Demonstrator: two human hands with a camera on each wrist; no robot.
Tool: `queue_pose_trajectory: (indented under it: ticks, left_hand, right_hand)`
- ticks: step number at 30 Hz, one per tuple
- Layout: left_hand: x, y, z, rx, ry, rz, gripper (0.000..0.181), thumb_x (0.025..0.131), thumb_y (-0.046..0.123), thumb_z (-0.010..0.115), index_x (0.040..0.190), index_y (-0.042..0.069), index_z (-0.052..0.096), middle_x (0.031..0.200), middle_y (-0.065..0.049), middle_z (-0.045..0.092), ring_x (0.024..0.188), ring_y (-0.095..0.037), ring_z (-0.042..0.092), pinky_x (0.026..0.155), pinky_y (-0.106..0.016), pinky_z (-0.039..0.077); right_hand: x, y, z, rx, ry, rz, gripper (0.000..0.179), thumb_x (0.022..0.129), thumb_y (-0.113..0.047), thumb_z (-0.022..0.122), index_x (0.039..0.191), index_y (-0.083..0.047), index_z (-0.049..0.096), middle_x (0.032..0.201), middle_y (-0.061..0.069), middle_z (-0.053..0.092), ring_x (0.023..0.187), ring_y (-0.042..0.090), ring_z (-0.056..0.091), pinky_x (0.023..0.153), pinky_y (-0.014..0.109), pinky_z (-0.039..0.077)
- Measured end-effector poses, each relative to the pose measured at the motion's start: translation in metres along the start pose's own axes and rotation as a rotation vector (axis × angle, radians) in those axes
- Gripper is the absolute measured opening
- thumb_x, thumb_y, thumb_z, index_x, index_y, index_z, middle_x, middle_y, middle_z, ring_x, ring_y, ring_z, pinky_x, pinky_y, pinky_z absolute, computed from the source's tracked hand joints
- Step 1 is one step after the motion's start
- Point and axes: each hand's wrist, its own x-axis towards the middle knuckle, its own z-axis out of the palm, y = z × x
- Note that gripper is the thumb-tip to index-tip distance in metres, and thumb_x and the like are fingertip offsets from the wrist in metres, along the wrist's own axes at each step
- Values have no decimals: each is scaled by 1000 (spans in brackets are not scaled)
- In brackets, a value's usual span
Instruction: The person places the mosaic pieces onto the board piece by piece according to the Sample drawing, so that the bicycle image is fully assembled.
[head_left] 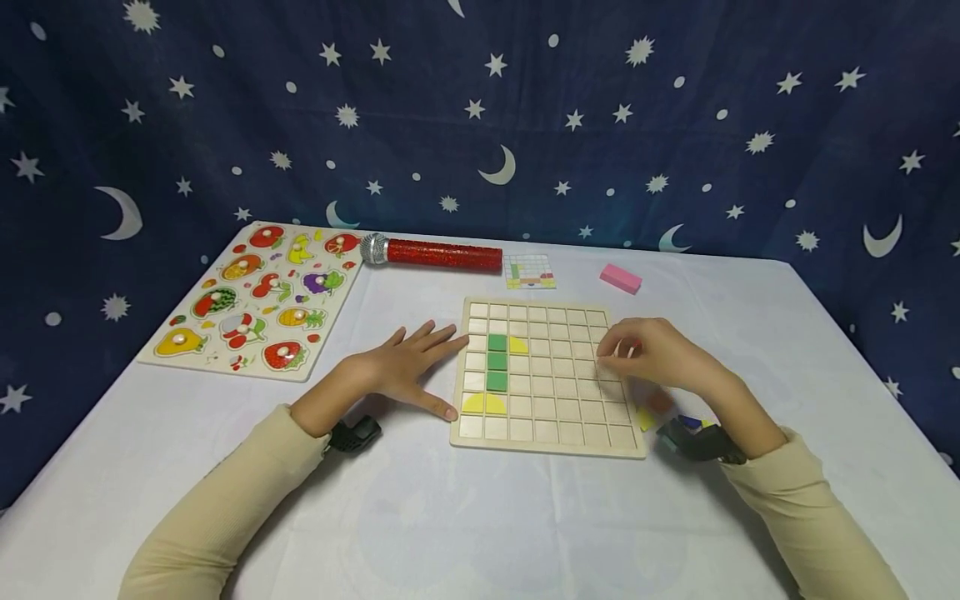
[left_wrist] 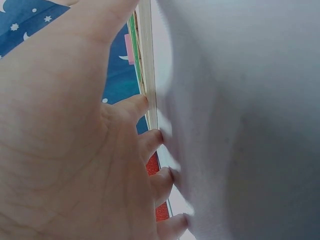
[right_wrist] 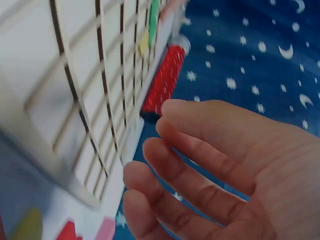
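Note:
A wooden grid board (head_left: 555, 429) lies on the white table between both hands. Three green squares (head_left: 497, 361) stand in a column on its left side, with a yellow quarter piece (head_left: 517, 345) beside the top one. Below them, yellow pieces (head_left: 483, 405) form a half circle. My left hand (head_left: 405, 367) has its fingers spread, thumb and fingertips at the board's left edge. Over the right edge hovers my right hand (head_left: 652, 354), its fingers loosely bent. In the right wrist view, no piece shows between those fingers (right_wrist: 165, 160).
Loose coloured pieces (head_left: 660, 402) lie right of the board, partly under the right wrist. Behind it are a pattern card (head_left: 529, 272), a red glittery microphone (head_left: 444, 255) and a pink block (head_left: 621, 279). A fruit peg puzzle (head_left: 251, 304) lies at left, and a starry cloth (head_left: 420, 108) hangs behind.

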Motion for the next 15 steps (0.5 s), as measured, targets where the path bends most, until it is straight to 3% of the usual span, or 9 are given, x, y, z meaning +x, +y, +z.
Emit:
queue_pose_trajectory:
  ticks: [6, 15]
  left_hand:
    - [1, 0, 1, -3, 2, 0, 111, 75, 66, 72, 159, 24, 12, 165, -6, 4, 150, -33, -4, 117, -60, -1]
    - [1, 1, 0, -1, 5, -6, 111, 75, 66, 72, 158, 24, 12, 165, -6, 4, 150, -33, -4, 117, -60, -1]
  right_hand:
    - [-5, 14, -13, 3, -21, 67, 10, 83, -8, 77, 91, -5, 72, 80, -2, 64, 76, 16, 55, 65, 25, 49]
    - [-8, 39, -24, -2, -125, 135, 10, 83, -12, 77, 88, -6, 71, 82, -2, 65, 80, 16, 58, 75, 29, 53]
